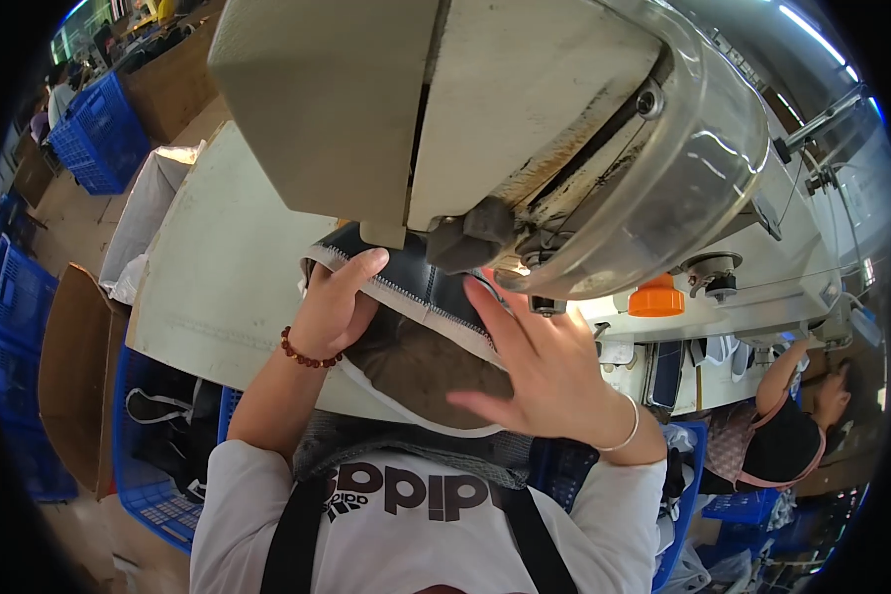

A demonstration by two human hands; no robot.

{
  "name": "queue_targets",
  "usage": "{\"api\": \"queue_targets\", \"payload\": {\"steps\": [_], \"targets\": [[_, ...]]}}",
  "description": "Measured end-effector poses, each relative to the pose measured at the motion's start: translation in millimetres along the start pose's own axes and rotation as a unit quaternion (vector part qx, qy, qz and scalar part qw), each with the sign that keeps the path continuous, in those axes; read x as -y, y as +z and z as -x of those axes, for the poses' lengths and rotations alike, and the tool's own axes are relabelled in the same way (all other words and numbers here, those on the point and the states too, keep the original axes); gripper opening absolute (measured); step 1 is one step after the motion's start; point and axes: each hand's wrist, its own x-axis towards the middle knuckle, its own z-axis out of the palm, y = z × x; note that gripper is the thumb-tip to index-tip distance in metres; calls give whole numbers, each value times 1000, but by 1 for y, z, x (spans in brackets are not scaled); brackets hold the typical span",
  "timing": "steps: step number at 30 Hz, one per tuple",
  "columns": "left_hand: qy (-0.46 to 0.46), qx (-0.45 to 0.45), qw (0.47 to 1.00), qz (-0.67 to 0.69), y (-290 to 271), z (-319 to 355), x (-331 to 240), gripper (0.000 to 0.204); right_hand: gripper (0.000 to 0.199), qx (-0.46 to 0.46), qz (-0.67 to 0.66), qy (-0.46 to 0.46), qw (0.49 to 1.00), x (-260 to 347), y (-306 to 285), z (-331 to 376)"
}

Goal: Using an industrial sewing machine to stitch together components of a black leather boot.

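While the sewing machine head [485, 119] is looming over the upper middle of the view, the person is working a dark shoe upper [416, 297] with a white zigzag-stitched edge beneath it. That piece is lying on the pale surface [218, 277] just under the machine, near the centre, with a brown lining showing toward six o'clock. At about nine o'clock of the piece, the left hand [332, 307], wearing a red bead bracelet [307, 356], is gripping its edge, with the thumb lying on top near the stitching. At about four o'clock of it, the right hand [540, 366] is resting open and flat, fingers spread and pressing on the material, a thin bangle on its wrist. An orange cap [656, 300] is sitting at three o'clock. Blue crates [99, 129] are standing at ten o'clock, and another person [792, 426] is bending at four o'clock.
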Motion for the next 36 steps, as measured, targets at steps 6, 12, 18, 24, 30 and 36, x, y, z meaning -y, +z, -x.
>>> {"api": "queue_targets", "payload": {"steps": [6,12,18,24,30,36], "targets": [[-31,-7,999,22,0,-3,-4,31,66,-15,79,-27,996,6,18,-12],[-10,46,998,42,0,-1,-7,28,52,-82,111,-45,989,-3,38,-10],[-12,51,998,39,-6,-8,-6,28,51,-110,199,-86,970,-7,40,-14],[-43,3,998,44,-6,-15,-6,30,44,-92,154,-82,980,3,32,-15],[31,46,998,17,-5,-13,-1,32,46,-104,166,-82,977,1,33,-13],[-33,57,996,65,-9,-19,-6,32,44,-92,215,-31,972,6,42,-11]]}}
